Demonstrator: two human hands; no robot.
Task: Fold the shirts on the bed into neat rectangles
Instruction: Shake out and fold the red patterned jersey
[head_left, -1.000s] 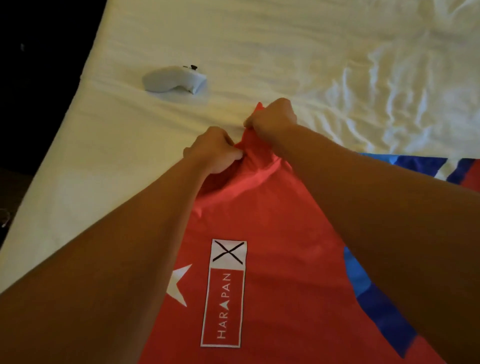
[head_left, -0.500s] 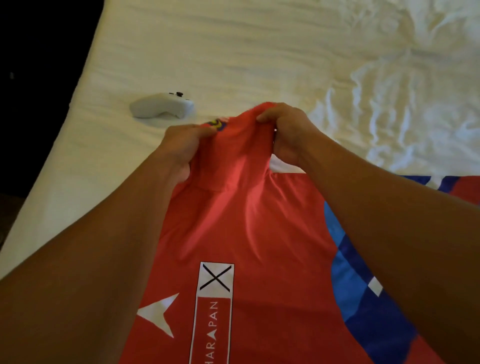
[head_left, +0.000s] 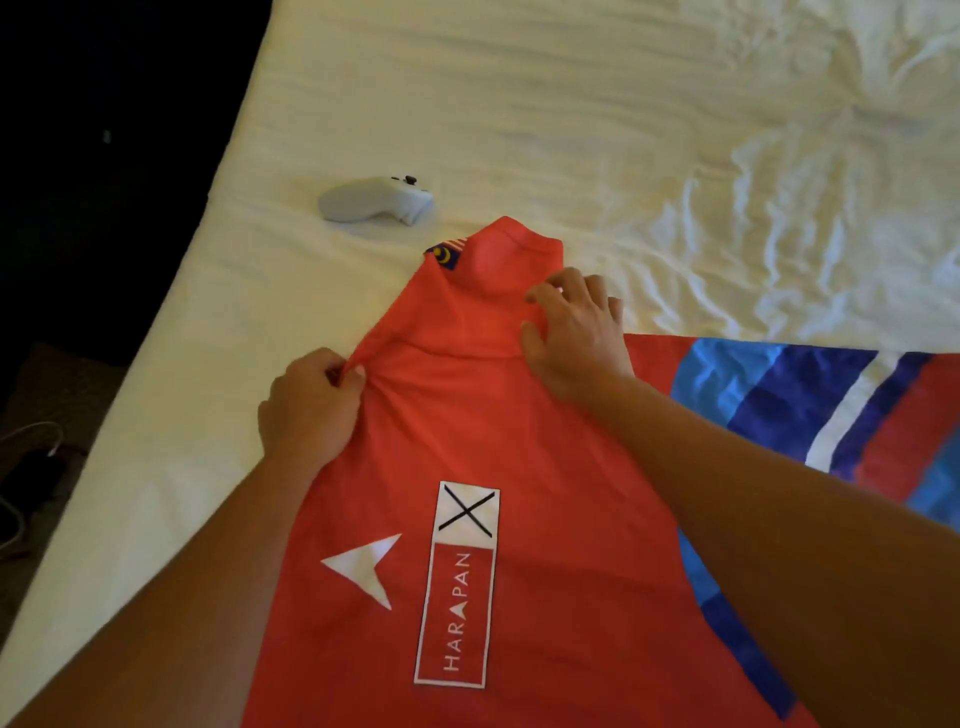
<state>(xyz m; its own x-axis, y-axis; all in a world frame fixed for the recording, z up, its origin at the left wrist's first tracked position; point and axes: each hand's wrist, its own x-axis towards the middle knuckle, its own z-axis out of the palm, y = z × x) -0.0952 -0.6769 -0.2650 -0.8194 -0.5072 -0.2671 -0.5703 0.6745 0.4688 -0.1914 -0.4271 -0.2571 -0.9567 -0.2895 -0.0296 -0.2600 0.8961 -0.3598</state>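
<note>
The shirt (head_left: 519, 467), red with a white arrow and a "HARAPAN" panel, lies spread on the bed (head_left: 519, 104), its lower part cut off by the frame's bottom edge. Both forearms cross it. A second ago the two hands were bunched together on one tip of red cloth; now they are apart and the sleeve between them lies opened out and flatter. The left hand (head_left: 306, 405) pinches a fold at the sleeve's left edge, thumb against fingers. The right hand (head_left: 576, 332) rests on the sleeve's right side with fingers loosely bent; whether it grips cloth cannot be told. A small flag patch (head_left: 445, 253), hidden a second ago, shows near the sleeve's end. Blue, white and red stripes (head_left: 805, 405) at right run out of view. Beyond the sleeve a white controller (head_left: 374, 200) lies on the sheet, apart from the shirt. Left of the bed all is dark; a cable (head_left: 31, 441) is barely legible.
</note>
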